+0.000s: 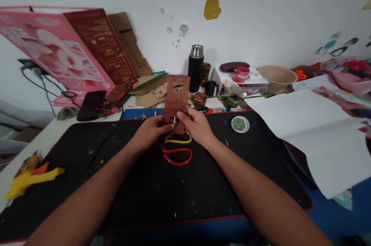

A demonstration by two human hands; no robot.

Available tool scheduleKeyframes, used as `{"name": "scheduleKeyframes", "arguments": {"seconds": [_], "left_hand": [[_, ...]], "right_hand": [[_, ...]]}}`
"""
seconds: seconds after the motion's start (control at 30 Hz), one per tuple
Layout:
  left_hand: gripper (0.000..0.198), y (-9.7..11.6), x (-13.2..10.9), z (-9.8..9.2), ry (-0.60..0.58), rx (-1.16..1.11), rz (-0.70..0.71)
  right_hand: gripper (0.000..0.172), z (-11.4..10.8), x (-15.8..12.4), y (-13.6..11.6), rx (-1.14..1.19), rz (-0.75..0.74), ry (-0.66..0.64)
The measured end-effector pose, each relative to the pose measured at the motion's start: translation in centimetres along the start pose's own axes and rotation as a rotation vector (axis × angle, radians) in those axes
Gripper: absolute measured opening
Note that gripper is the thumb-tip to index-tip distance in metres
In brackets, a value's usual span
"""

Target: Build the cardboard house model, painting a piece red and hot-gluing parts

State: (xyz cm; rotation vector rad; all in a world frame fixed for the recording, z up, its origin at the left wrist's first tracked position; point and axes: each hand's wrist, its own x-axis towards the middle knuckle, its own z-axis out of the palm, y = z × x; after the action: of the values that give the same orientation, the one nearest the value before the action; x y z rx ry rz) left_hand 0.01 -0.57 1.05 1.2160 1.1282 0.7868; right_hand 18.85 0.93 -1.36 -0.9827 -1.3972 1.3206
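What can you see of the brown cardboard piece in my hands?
The brown cardboard panel is a tall rectangle, reddish-brown and mottled, with a squarish window cut near its top. It stands upright above the black mat, pinched at its lower end by the left hand and the right hand.

No word or number can be read anywhere. The dark red board (101,45) leaning against the wall carries rows of gold print, a heading with blocks of lines beneath it, all too small and blurred to make out. The pink box (43,50) beside it bears a flower picture in a stamp-like frame with faint pale marks around it, illegible. A tan cardboard sheet (153,93) behind the brown cardboard piece (176,97) has a small printed patch, also unreadable. The brown cardboard piece itself shows no legible mark.
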Motion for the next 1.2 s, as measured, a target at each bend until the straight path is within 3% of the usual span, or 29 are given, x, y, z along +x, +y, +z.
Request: {"name": "scheduleKeyframes", "arguments": {"seconds": [0.2, 0.53, 0.73, 0.93, 1.2], "left_hand": [[0.028, 0.1, -0.2, 0.2, 0.028, -0.019, -0.006], [0.037, 0.2, 0.1, 0.3, 0.020, -0.006, 0.035], [0.046, 0.4, -0.1, 0.2, -0.030, -0.030, -0.003], [0.032, 0.1, 0.1, -0.4, -0.094, 0.004, 0.024], [0.037, -0.4, 0.2, -0.8, -0.039, 0.015, 0.047]], "right_hand": [[0.044, -0.1, 0.0, -0.2, -0.015, 0.014, 0.007], [0.036, 0.0, 0.0, -0.2, 0.016, -0.023, 0.004], [0.044, -0.2, 0.0, -0.3, 0.019, -0.011, 0.014], [0.050, -0.4, -0.1, -0.5, -0.028, 0.027, 0.020], [0.053, -0.5, -0.3, -1.0, -0.028, 0.033, -0.004]]}}
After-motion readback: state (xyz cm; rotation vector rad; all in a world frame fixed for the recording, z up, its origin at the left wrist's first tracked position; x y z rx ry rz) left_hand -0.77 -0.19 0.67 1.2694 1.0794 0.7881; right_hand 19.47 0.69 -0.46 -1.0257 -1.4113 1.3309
